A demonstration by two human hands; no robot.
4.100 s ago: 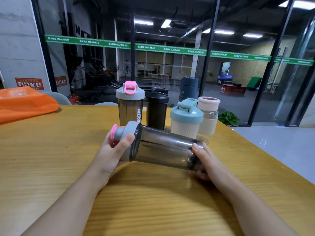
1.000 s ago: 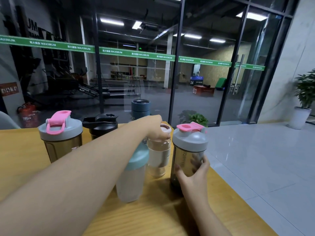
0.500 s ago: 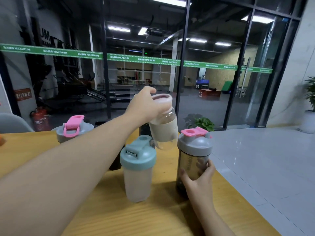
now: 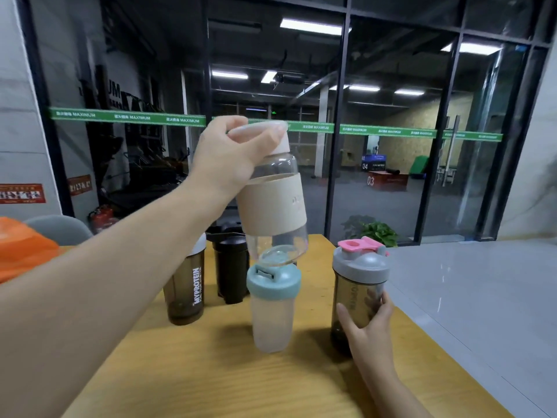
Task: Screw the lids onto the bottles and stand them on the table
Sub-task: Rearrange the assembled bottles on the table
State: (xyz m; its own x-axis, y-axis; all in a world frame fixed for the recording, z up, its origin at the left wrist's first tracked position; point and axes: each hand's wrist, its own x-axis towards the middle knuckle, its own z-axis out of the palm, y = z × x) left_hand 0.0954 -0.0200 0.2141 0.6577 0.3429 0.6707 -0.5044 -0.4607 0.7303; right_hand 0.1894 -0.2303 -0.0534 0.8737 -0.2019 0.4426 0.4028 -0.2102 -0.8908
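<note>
My left hand (image 4: pixel 230 158) grips the pale lid of a clear bottle with a beige sleeve (image 4: pixel 272 206) and holds it in the air, tilted, above the others. Near the table's right edge, a smoky shaker with a grey lid and pink cap (image 4: pixel 357 292) stands upright with my right hand (image 4: pixel 366 324) wrapped around its lower body. A frosted shaker with a light blue lid (image 4: pixel 272 306) stands just left of it. Behind are a black shaker (image 4: pixel 230 273) and a smoky MYPROTEIN shaker (image 4: pixel 187 291), partly hidden by my left arm.
The wooden table (image 4: pixel 211 378) ends close to the right of the grey-lidded shaker, with grey floor beyond. An orange bag (image 4: pixel 21 248) lies at the far left. A glass wall and a potted plant (image 4: pixel 372 232) stand behind the table.
My left hand has lifted the beige-sleeved bottle off the table, higher than half a second ago. The grey-lidded shaker, earlier held sideways in both hands, now stands upright under my right hand.
</note>
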